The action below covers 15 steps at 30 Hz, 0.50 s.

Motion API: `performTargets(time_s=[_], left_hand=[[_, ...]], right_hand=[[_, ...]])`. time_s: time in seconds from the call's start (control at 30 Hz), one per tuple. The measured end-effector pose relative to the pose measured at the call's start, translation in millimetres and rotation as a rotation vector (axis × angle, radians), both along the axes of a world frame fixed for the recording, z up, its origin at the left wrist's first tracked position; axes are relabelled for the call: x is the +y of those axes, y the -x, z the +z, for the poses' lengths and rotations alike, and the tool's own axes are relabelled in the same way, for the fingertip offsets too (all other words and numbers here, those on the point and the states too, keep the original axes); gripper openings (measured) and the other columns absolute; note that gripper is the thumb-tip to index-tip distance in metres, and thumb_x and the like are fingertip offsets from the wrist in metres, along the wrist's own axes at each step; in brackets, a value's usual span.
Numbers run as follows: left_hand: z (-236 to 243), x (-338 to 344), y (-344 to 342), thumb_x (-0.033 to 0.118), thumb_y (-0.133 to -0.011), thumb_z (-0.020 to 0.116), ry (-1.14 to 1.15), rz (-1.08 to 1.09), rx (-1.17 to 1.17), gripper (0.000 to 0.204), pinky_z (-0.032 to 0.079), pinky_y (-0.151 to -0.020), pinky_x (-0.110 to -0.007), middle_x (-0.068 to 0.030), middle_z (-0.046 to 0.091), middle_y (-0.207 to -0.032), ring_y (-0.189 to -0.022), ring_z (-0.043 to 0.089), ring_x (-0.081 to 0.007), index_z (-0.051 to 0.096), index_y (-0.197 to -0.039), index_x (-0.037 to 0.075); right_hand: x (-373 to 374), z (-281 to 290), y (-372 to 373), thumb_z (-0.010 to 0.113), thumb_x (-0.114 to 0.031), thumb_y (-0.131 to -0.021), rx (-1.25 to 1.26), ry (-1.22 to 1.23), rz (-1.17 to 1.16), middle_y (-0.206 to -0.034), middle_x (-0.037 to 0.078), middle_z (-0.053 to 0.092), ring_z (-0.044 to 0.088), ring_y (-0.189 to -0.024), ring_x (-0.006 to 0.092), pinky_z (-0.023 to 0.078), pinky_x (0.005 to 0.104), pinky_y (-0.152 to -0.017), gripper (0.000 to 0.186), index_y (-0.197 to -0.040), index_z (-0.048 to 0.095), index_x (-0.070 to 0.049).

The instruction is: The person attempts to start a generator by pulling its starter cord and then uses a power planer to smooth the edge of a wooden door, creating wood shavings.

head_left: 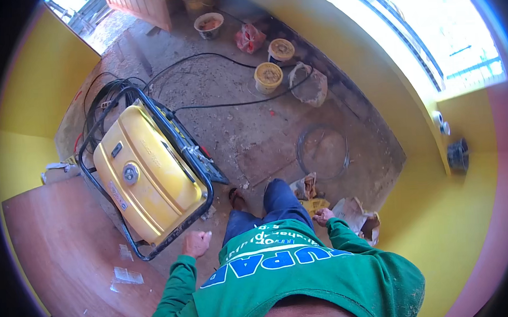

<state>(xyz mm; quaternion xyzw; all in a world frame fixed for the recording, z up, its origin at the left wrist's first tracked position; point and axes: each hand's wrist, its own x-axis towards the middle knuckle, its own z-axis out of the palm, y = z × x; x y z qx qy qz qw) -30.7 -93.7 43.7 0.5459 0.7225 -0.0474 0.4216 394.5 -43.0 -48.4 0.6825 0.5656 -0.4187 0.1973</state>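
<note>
My left hand (196,244) hangs beside the lower corner of a yellow generator (147,174) in a black tube frame, its fingers curled in with nothing visible in them. The generator has a round metal cap on its tank. On my other side, my right hand (323,216) is also curled, near my thigh, and no held thing shows. Below it in view lie a torn paper sack (353,213) and a yellow plastic piece (314,206); it appears apart from both.
Black cable (229,105) runs across the dusty floor from the generator. Two lidded tubs (268,77), an open bucket (209,25), a pink plastic bag (250,38) and a white sack (309,85) stand ahead. A wire coil (323,150) lies right; a wooden board (71,251) lies left.
</note>
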Motion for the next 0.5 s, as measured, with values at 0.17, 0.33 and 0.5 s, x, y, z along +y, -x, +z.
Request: performTargets(time_s=[0.17,0.33,0.5], left_hand=[[52.1,89.8,-11.5,0.020,-0.068,0.056,-0.118,0.266,-0.293,0.020,0.040,-0.047,-0.028,-0.0090,0.051,-0.053,-0.048,0.048,-0.0161,0.050,-0.060,0.002],[29.8,157.2,-33.4,0.016,-0.067,0.056,-0.197,0.344,-0.269,0.014,0.041,-0.050,-0.028,-0.0071,0.053,-0.055,-0.051,0.051,-0.0159,0.052,-0.064,0.002],[-16.8,134.5,-66.6,0.034,-0.073,0.045,0.220,0.333,-0.165,0.036,0.041,-0.053,-0.032,-0.0102,0.056,-0.060,-0.056,0.054,-0.0207,0.056,-0.062,0.002]], right_hand=[[64.5,-7.4,-44.6,0.052,-0.030,-0.064,-0.027,0.124,-0.074,-0.078,0.013,0.057,0.055,-0.075,0.0262,0.043,0.0336,-0.067,0.028,-0.076,0.059,-0.005],[163.4,-76.7,-124.4,0.050,-0.034,-0.065,-0.100,-0.011,0.274,-0.091,0.013,0.054,0.051,-0.086,0.0281,0.040,0.0339,-0.077,0.034,-0.087,0.057,-0.008],[351.1,-12.8,-107.4,0.053,-0.028,-0.062,-0.022,-0.540,0.105,-0.070,0.014,0.056,0.054,-0.068,0.0286,0.044,0.0330,-0.063,0.025,-0.071,0.058,-0.006]])
